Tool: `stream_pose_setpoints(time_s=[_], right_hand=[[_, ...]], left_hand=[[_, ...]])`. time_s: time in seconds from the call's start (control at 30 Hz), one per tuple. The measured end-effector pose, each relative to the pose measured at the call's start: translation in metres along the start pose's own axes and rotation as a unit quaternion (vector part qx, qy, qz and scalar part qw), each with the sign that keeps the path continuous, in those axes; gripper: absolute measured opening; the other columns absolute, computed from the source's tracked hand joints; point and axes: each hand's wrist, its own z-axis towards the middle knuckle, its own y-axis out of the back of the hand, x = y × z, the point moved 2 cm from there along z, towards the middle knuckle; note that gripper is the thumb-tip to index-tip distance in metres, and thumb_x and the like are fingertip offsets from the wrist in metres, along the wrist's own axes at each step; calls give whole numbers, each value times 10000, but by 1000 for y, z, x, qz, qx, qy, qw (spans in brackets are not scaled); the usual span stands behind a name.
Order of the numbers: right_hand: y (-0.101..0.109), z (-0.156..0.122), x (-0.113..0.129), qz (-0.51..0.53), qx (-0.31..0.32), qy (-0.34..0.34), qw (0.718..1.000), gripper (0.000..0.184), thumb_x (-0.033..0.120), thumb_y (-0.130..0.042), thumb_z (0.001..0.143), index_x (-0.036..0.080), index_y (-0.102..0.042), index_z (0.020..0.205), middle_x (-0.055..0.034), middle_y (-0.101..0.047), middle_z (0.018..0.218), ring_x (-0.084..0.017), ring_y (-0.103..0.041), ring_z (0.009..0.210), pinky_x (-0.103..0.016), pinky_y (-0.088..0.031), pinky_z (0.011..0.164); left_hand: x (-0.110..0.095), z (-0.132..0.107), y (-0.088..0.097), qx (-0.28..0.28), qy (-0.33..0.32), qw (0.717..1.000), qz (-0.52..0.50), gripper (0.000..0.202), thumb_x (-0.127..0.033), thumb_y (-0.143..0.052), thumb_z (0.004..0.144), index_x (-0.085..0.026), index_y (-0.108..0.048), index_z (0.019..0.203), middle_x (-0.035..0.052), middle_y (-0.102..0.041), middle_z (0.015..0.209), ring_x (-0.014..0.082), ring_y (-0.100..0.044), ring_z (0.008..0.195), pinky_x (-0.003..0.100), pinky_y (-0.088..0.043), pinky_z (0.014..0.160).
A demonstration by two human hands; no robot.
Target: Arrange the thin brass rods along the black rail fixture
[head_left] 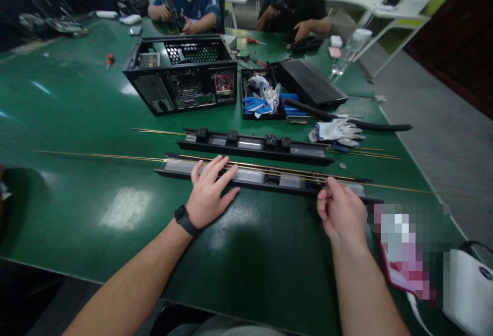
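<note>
A long black rail [254, 178] with a silver channel lies across the green table [96, 115] in front of me, thin brass rods [115, 156] running along it. My left hand [210, 192], a dark watch on its wrist, lies flat with fingers spread on the rail's left part. My right hand [339, 207] pinches a brass rod at the rail's right end, fingers curled. A second black rail [250, 146] with several black clips lies just beyond.
An open black computer case [181, 71] stands behind the rails, beside a black tray [262, 100] holding blue-and-white gloves and a black lid [311, 84]. Another glove [337, 131] and a black hose [346, 117] lie at the right. Two people sit across the table with tools.
</note>
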Motion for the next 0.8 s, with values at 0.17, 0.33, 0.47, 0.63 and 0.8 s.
stream_pose_setpoints(time_s=[0.17,0.33,0.47,0.63,0.8], right_hand=[[-1,2,-3,4,1,3,1000,702,718,-1093,727,281,-566,883,61,-650,632,-96,-514,402,-172,-284,306],[-2,4,-4,17,-2,0,1000,658,668,-1093,751,275,-588,904,49,-663,635,-101,-525,402,-169,-270,308],[-3,6,-3,28,-5,-7,1000,618,612,-1090,758,274,-590,892,43,-663,625,-100,-515,393,-173,-267,300],[-4,9,-3,28,1,-9,1000,589,563,-1081,802,282,-570,883,41,-672,625,-107,-515,383,-174,-271,297],[-5,11,-2,28,-5,-11,1000,577,548,-1073,827,283,-564,889,45,-667,613,-110,-503,370,-173,-273,301]], left_hand=[[0,1,-2,-5,-5,1000,2,496,-343,-797,1123,-318,-799,1618,175,-741,1757,414,-658,1692,676,-294,1483],[1,1,-5,-15,-11,1000,5,495,-340,-803,1121,-291,-804,1614,201,-745,1746,421,-666,1684,686,-298,1482],[1,2,-7,-13,-13,1000,6,512,-334,-805,1119,-294,-794,1630,204,-733,1760,422,-660,1691,696,-316,1475],[0,4,-9,-25,-21,999,7,490,-322,-799,1124,-274,-799,1612,216,-728,1761,414,-658,1697,695,-358,1461],[1,5,-13,-13,-12,1000,2,504,-325,-812,1115,-290,-797,1618,203,-722,1774,411,-643,1713,708,-356,1463]])
